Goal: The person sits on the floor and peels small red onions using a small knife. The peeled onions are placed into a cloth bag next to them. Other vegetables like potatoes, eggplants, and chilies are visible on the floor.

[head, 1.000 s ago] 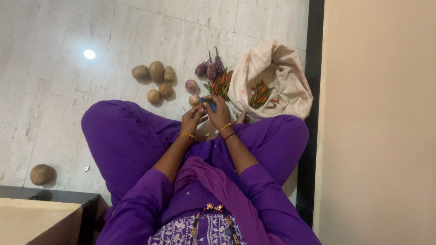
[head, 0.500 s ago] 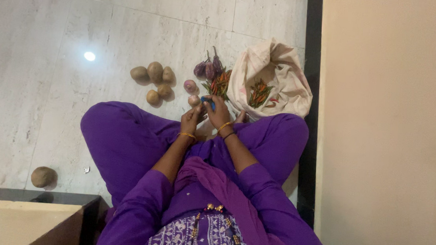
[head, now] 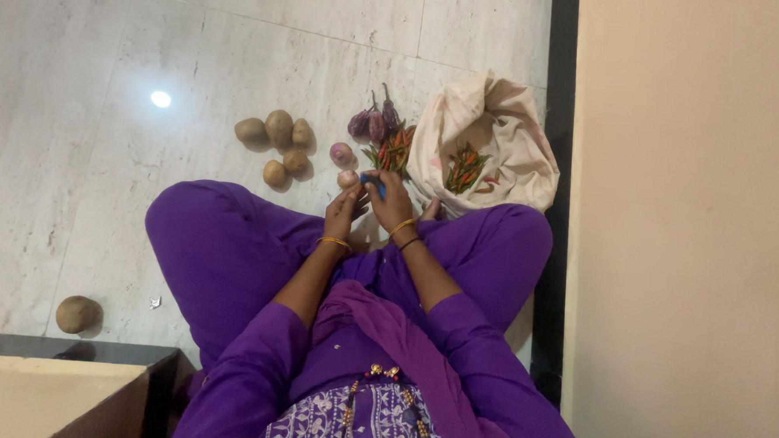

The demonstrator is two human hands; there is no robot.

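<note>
I sit cross-legged on a pale tiled floor in purple clothes. My left hand (head: pixel 344 211) and my right hand (head: pixel 393 202) meet in front of my knees, fingertips pinched together around a small blue object (head: pixel 372 186). What the blue object is stays too small to tell. A small pinkish onion (head: pixel 347 179) lies on the floor just beyond my left fingertips. A second onion (head: pixel 342 153) lies a little farther out.
Several potatoes (head: pixel 279 140) lie grouped at the far left, and one potato (head: pixel 77 313) near a dark low table corner (head: pixel 68 354). Small aubergines (head: pixel 374 122) and loose chillies (head: pixel 394 151) lie beside an open cloth bag (head: pixel 499 119) holding more chillies. A beige wall (head: pixel 687 232) is at right.
Hardly anything differs; my fingers shift slightly around the blue object, and the view wobbles a little.
</note>
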